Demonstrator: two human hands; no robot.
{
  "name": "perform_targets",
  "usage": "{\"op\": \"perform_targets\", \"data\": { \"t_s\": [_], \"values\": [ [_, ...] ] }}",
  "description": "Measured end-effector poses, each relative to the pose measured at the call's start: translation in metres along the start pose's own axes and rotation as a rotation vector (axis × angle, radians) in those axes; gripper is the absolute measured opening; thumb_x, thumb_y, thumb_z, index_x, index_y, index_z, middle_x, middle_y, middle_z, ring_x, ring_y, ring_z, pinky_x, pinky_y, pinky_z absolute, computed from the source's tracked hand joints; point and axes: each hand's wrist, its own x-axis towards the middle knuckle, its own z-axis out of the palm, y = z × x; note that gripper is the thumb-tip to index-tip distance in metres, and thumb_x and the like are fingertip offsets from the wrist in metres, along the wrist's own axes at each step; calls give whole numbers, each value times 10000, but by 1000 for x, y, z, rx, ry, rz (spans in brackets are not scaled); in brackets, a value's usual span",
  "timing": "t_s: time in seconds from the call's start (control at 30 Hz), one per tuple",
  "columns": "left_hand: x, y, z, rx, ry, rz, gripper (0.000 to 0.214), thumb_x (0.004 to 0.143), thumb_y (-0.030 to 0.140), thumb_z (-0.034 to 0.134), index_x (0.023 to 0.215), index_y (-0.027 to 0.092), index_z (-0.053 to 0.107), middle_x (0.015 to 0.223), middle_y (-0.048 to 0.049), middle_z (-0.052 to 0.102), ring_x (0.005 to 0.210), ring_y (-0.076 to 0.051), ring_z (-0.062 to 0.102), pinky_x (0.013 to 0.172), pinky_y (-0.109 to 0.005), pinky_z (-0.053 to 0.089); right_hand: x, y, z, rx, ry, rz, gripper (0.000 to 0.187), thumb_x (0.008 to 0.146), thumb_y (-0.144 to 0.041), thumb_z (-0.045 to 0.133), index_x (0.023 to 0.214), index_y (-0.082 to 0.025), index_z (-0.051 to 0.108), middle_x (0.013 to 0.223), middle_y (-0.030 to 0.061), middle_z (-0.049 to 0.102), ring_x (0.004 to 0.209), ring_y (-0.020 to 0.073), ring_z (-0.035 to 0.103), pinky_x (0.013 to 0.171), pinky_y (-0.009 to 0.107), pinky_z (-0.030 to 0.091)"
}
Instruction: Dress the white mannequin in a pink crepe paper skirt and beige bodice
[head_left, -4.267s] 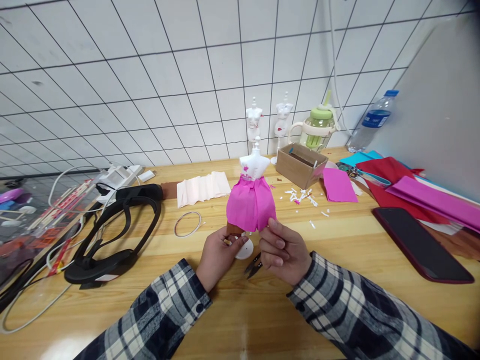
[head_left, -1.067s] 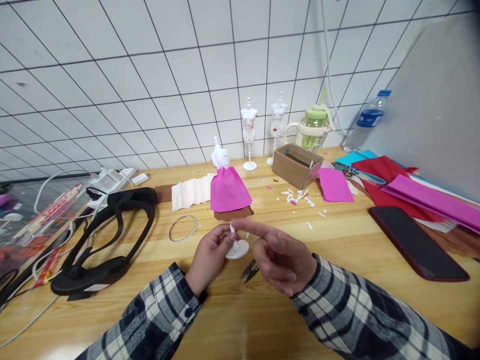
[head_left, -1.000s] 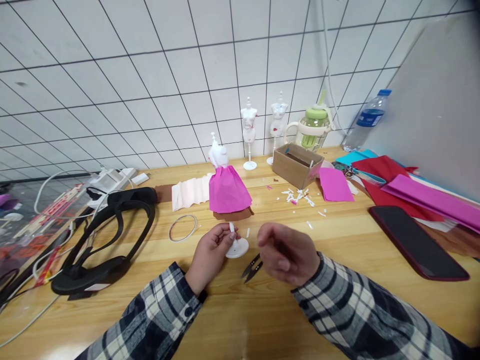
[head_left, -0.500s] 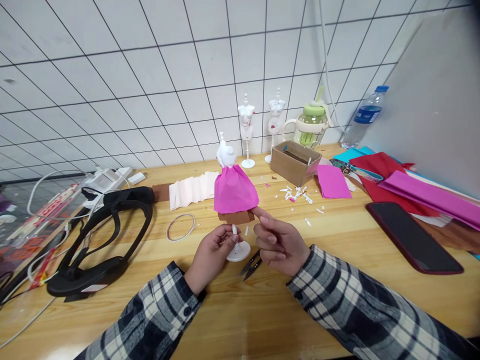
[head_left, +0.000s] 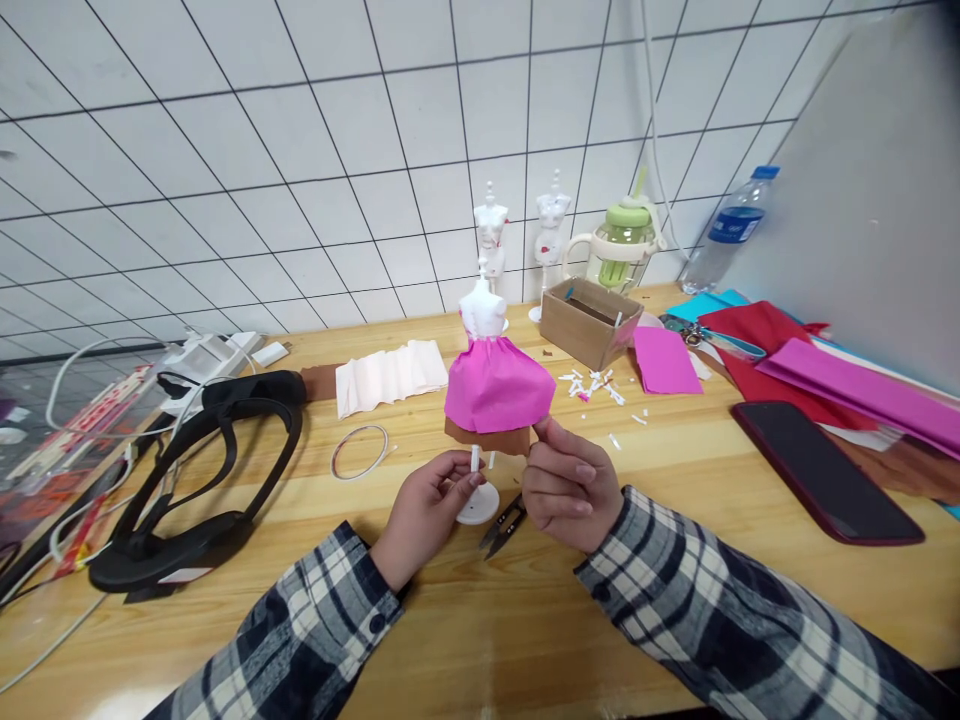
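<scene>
A small white mannequin (head_left: 482,308) wears a pink paper skirt (head_left: 499,385), with a brown paper layer (head_left: 491,438) showing below its hem. Low on the stand, my left hand (head_left: 433,502) pinches the white post just above the round base (head_left: 478,504). My right hand (head_left: 571,482) has its thumb and index finger closed at the right lower edge of the skirt; its other fingers are curled in. Black thread snips (head_left: 504,526) lie on the table between the two hands, beside the base.
Behind stand two bare white mannequins (head_left: 551,228), a cardboard box (head_left: 581,333) and a green-lidded cup (head_left: 624,245). Paper scraps (head_left: 592,386) lie near the box. Left are a tape roll (head_left: 360,452), pleated pale paper (head_left: 390,376) and a black headset (head_left: 202,535); right, a phone (head_left: 821,470).
The mannequin has turned and straightened, its top and skirt shifting to the right. My right hand's index finger, stretched out before, is now bent in a pinch at the skirt's edge.
</scene>
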Motion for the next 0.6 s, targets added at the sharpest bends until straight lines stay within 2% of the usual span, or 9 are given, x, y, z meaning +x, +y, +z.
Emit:
{"op": "perform_targets", "data": {
  "t_s": [0.17, 0.23, 0.33, 0.4, 0.5, 0.6],
  "values": [
    [-1, -3, 1, 5, -41, 37, 242, 829, 375, 629, 948, 167, 660, 846, -57, 687, 745, -173, 602, 681, -262, 476, -2, 2, 3, -83, -77, 73, 463, 898, -249, 588, 498, -180, 367, 397, -115, 256, 332, 41, 106, 283, 96, 283],
    [-2, -4, 1, 43, -61, 61, 230, 848, 368, 604, 937, 164, 663, 848, -60, 687, 757, -176, 601, 688, -264, 474, -2, 2, 4, -94, -81, 89, 483, 911, -264, 579, 498, -181, 345, 402, -114, 258, 335, 39, 114, 291, 92, 301],
    [-2, -5, 1, 54, -48, 75, 226, 854, 358, 604, 951, 162, 659, 891, -68, 689, 786, -177, 605, 703, -263, 473, -2, 3, 4, -66, -83, 88, 442, 919, -235, 571, 520, -170, 394, 417, -109, 296, 345, 35, 140, 304, 81, 314],
    [-2, -3, 0, -13, -32, 56, 233, 849, 367, 617, 957, 163, 644, 881, -62, 685, 770, -168, 606, 689, -253, 472, -2, 4, 2, -54, -96, 81, 318, 903, -212, 585, 602, -161, 495, 447, -109, 328, 356, 33, 156, 313, 74, 311],
    [0, 1, 0, -137, -16, 20, 264, 844, 393, 629, 966, 158, 620, 852, -55, 682, 740, -154, 607, 662, -238, 466, -2, 4, -1, -72, -96, 92, 16, 875, -212, 608, 888, -202, 605, 496, -122, 360, 366, 34, 168, 333, 65, 302],
    [0, 4, 0, -177, -20, 6, 292, 835, 407, 642, 973, 152, 613, 846, -54, 679, 735, -151, 605, 649, -234, 459, -1, 4, -4, -82, -88, 91, 141, 881, -218, 585, 1021, -229, 593, 503, -128, 360, 369, 35, 178, 351, 59, 294]
  ]
}}
